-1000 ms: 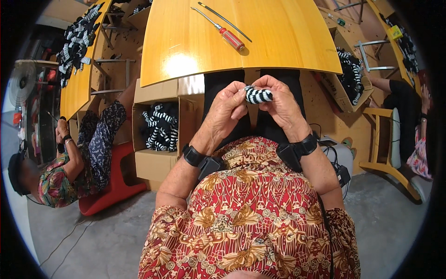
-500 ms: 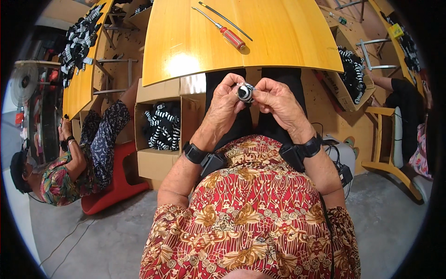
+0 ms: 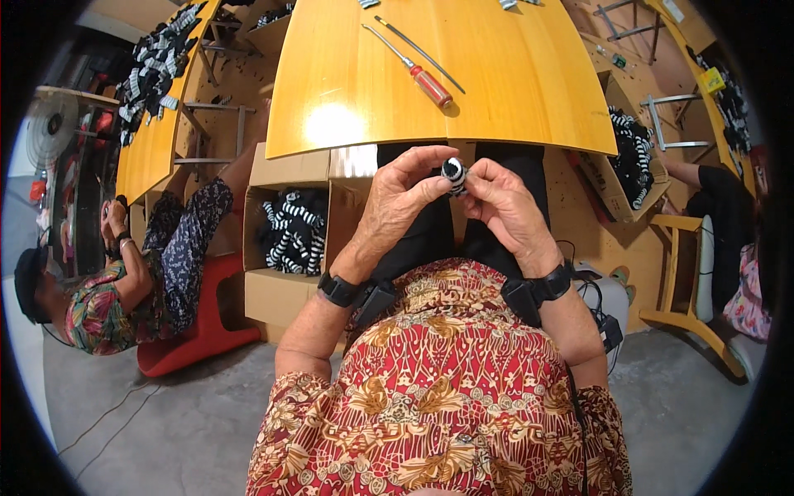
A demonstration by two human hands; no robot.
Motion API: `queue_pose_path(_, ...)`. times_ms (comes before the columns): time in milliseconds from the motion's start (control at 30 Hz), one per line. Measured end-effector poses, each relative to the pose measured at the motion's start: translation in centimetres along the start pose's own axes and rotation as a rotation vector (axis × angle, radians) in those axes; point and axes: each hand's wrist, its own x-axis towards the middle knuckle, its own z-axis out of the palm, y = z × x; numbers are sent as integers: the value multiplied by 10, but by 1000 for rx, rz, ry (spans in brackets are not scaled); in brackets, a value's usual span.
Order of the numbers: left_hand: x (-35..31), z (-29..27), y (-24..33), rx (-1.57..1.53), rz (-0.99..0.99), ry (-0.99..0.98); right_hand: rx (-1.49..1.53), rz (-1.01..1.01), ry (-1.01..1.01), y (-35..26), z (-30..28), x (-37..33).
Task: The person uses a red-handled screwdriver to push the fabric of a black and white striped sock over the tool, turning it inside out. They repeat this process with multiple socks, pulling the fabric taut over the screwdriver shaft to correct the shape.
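Note:
Just beyond my lap, near the table's front edge, a small tube of black-and-white striped knit fabric point(image 3: 454, 174) is held between both hands. My left hand point(image 3: 395, 198) pinches its left side, thumb against it and index finger stretched over the far side. On the other side, my right hand point(image 3: 506, 202) grips the fabric between thumb and fingertips. The tube's end faces up, showing a dark opening with a white edge. Its lower part is hidden by the fingers.
On the yellow table point(image 3: 347, 91) lie a red-handled screwdriver point(image 3: 430, 85) and a thin dark rod point(image 3: 419, 54). Cardboard boxes of striped knit pieces stand left point(image 3: 281, 298) and right point(image 3: 608, 192). A co-worker point(image 3: 124, 281) sits at the left beside a red chair point(image 3: 194, 326).
The striped tube has turned slightly between my fingers. My left index finger is now straighter, reaching across the far side. The whole view has shifted a little.

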Motion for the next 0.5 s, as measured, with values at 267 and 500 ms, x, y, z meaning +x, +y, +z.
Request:
queue_pose_path(267,-6,0,-6,8,94,72,-40,11,-14,4,7,1)
queue_pose_path(500,-11,-1,-10,-118,167,83,-28,21,-49,7,13,4)
